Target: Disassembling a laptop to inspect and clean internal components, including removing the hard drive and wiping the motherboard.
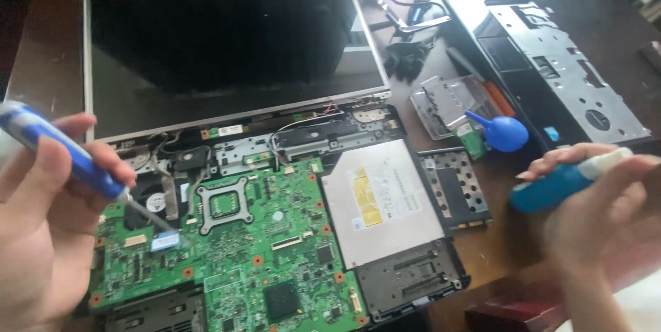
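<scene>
A dismantled laptop lies on the table with its green motherboard (275, 249) bare and its dark screen panel (227, 50) laid flat behind. My left hand (41, 229) grips a blue-handled screwdriver (65, 153) whose metal tip rests near a small blue part (165, 241) on the board's left side. My right hand (592, 215) holds a blue and white tool handle (571, 180) to the right of the laptop, away from the board. A silver optical drive (382, 201) sits in the chassis to the right of the motherboard.
A black laptop cover with a metal plate (551, 63) lies at the back right. A blue rubber air blower (502, 132) and a clear plastic tray (447, 101) sit beside it. A perforated metal bracket (454, 187), cables (406, 15) and a red object (516, 315) are nearby.
</scene>
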